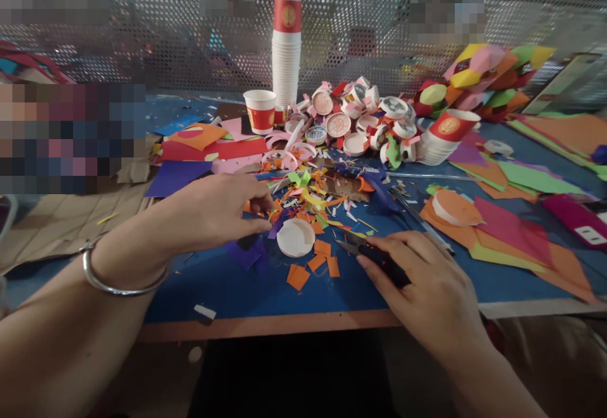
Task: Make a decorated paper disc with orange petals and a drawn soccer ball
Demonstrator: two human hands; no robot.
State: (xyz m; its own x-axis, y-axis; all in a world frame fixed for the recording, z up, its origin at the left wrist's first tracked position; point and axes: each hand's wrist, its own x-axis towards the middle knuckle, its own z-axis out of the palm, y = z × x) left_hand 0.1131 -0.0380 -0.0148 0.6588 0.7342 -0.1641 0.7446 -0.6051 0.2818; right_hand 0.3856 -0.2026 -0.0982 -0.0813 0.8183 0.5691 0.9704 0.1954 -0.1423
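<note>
My right hand (422,279) is closed around black-handled scissors (382,260), with the blades pointing left at a white round paper cup base (296,237). The blades are slightly apart and do not touch the base. My left hand (227,206) hovers to the left of the base, thumb and forefinger apart, with nothing visible between them. A purple paper strip (278,223) is close to its thumb tip. Small orange paper squares (323,248) lie between the base and the scissors. Dark purple paper (249,253) lies below my left hand.
Coloured paper scraps (308,196) cover the middle of the blue table (227,298). Behind them are a heap of cut cup bases (337,126), a tall cup stack (286,57), a single cup (260,112) and a tilted stack (448,136). Coloured sheets (512,234) lie right.
</note>
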